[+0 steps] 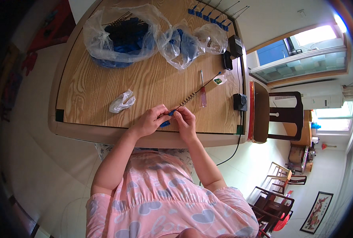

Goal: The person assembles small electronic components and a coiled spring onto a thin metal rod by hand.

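Observation:
My left hand [150,120] and my right hand [185,121] meet near the front edge of the wooden table [144,83]. Together they pinch a small blue plastic piece [169,114]. A thin black wire with a coiled spring section [192,95] runs from that piece up and to the right. Another blue bit [165,124] shows under my left fingers.
A red-handled screwdriver [203,95] lies right of the spring. A crumpled white bag [121,101] sits to the left. Clear bags of blue parts [125,33] lie at the back, finished blue pieces with wires [212,14] beside them. Black adapters [240,101] and a dark chair [283,115] are at the right.

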The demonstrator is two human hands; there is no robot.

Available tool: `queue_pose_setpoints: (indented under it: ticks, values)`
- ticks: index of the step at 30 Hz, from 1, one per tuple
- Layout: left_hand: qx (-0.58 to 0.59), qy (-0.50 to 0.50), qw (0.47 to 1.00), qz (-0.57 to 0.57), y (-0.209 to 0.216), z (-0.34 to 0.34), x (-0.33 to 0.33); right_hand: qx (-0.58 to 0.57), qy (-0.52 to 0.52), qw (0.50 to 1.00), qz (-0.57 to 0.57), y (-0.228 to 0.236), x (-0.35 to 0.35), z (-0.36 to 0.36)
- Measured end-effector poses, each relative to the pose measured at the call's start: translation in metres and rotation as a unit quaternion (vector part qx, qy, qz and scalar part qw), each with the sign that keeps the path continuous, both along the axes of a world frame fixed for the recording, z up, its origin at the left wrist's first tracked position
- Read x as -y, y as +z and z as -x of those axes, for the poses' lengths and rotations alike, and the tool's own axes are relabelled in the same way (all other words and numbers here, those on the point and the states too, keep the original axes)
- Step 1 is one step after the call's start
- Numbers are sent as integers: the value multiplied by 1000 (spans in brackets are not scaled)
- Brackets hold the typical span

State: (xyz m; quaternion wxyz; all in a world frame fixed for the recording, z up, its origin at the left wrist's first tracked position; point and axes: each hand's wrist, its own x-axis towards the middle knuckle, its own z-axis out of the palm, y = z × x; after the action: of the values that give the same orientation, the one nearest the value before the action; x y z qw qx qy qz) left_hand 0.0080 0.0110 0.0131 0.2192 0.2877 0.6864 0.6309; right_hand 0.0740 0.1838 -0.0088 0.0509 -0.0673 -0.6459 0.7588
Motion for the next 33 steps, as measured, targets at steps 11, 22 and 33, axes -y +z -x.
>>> queue_pose_setpoints:
  ticks: [11, 22, 33]
  values:
    - [-103, -64, 983, 140, 74, -63, 36, -20, 17, 995, 101, 22, 35, -97]
    - [-230, -94, 928, 277, 101, -92, 26, 79, 37, 978, 189, 38, 33, -127]
    - [-281, -96, 906, 300, 116, -106, 13, 16, 78, 978, 194, 31, 27, -136]
